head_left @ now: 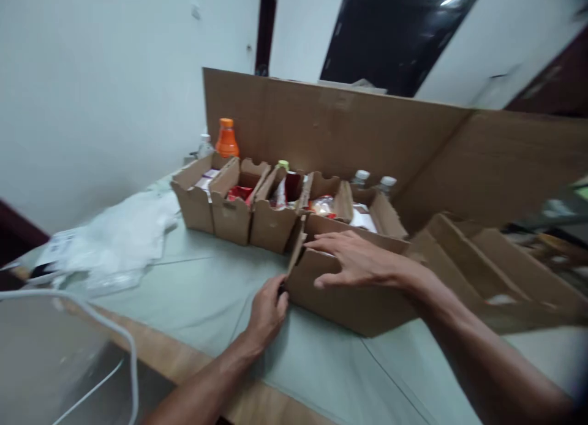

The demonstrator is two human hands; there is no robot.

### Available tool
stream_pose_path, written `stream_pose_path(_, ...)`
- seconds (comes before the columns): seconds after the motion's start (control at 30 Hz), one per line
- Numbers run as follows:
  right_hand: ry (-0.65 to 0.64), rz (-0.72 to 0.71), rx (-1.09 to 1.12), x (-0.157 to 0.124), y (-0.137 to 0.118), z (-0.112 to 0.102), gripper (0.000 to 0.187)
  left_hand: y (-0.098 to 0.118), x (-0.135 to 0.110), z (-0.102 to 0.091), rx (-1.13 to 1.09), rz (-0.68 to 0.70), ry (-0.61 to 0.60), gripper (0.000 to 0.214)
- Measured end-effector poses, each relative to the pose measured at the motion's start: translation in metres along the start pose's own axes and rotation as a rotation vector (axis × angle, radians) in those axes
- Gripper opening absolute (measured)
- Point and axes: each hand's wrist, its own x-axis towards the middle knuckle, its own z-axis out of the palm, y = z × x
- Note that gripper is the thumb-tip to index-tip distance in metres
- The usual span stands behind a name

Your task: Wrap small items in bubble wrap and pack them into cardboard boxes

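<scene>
A long open cardboard box (349, 302) stands at an angle on the cloth-covered table. My left hand (269, 308) is at its near left end, fingers curled against the end panel. A small dark patch shows at those fingertips; what it is I cannot make out. Over the box's top edge reaches my right hand (351, 259), fingers stretched out and thumb apart, holding nothing visible. It hides most of the box's inside, where a bit of white shows.
Behind stands a row of several cardboard bins (232, 220) with packets. An orange bottle (227, 140) and clear bottles (386, 183) are behind them, before a tall cardboard panel (331, 119). Clear plastic bags (124, 235) lie left, more open boxes (478, 266) right, a white cable (105, 327) front left.
</scene>
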Motion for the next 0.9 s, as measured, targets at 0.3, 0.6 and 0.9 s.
stream_pose_path(0.3, 0.446, -0.134, -0.117, -0.007, 0.003, 0.006, 0.052, 0.025, 0.0, -0.019, 0.061, 0.008, 0.019, 0.045)
stream_pose_path(0.6, 0.572, -0.442, 0.178, 0.066, -0.136, 0.053, 0.019, 0.002, -0.069, -0.137, 0.096, 0.133, 0.256, 0.031)
stream_pose_path(0.9, 0.305, -0.483, 0.079, 0.254, -0.222, 0.111, 0.041, -0.026, -0.08, -0.158, 0.16, 0.182, 0.353, 0.031)
